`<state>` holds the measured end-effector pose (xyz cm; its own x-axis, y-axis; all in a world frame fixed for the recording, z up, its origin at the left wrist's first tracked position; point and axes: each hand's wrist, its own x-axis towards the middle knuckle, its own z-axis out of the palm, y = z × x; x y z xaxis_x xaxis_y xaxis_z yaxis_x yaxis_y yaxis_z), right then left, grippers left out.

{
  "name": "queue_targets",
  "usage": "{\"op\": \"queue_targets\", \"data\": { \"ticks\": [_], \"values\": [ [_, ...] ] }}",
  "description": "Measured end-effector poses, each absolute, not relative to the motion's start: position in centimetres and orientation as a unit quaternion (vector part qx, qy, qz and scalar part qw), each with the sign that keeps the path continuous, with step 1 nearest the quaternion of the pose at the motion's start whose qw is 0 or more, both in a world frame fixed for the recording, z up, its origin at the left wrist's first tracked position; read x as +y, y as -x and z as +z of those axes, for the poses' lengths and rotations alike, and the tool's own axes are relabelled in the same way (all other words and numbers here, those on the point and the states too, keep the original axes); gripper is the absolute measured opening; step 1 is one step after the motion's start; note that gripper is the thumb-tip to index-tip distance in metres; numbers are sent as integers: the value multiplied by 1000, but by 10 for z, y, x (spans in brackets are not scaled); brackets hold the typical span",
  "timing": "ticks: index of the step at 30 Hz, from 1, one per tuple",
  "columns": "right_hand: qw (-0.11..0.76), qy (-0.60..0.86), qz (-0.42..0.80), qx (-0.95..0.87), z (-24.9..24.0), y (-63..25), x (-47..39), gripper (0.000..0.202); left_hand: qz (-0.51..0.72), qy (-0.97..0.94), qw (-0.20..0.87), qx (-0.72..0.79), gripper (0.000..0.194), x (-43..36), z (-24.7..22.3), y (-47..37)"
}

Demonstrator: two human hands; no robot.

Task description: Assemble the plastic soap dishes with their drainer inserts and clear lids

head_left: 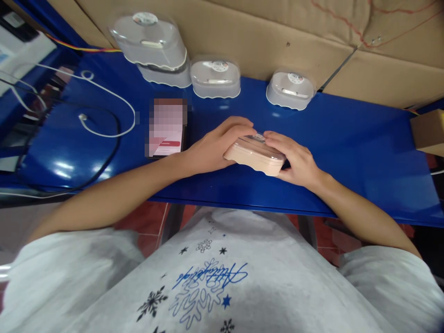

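Between my two hands is a small beige container (258, 157) with a wavy lower edge, a clear lid and a round sticker on top. My left hand (222, 143) grips its left end, with the fingers over the top edge. At the right end, my right hand (296, 159) has its fingers on the lid and the thumb low at the side. The container is slightly tilted, close to the front edge of the blue table (347, 152). Whether it touches the table cannot be made out.
Along the cardboard (243, 32) at the back stand a large clear-lidded container (149, 41), a smaller one (215, 79) and another (290, 90). A lit phone (167, 129) lies left of my hands. White and black cables (114, 135) cross the left side. A cardboard box (428, 132) is far right.
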<state>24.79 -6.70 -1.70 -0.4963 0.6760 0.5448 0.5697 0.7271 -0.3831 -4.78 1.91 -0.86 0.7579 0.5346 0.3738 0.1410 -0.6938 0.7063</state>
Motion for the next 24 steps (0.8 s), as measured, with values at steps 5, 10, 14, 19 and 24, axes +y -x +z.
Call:
{"op": "queue_targets", "data": {
  "ticks": [5, 10, 14, 19, 24],
  "values": [
    [359, 337, 88, -866, -15, -249, -66, 80, 308, -886, 305, 167, 49, 20, -10, 48],
    [343, 337, 119, -869, -18, -253, -61, 92, 324, -903, 249, 131, 46, 25, -15, 47],
    [344, 347, 125, -863, -18, -252, -62, 89, 306, -909, 231, 163, 44, 22, -11, 47],
    [352, 394, 123, -840, -17, -253, -64, 89, 282, -905, 251, 195, 51, 17, -5, 47],
    [365, 351, 92, -857, -17, -252, -64, 83, 326, -914, 197, 139, 48, 24, -20, 49]
  ]
}}
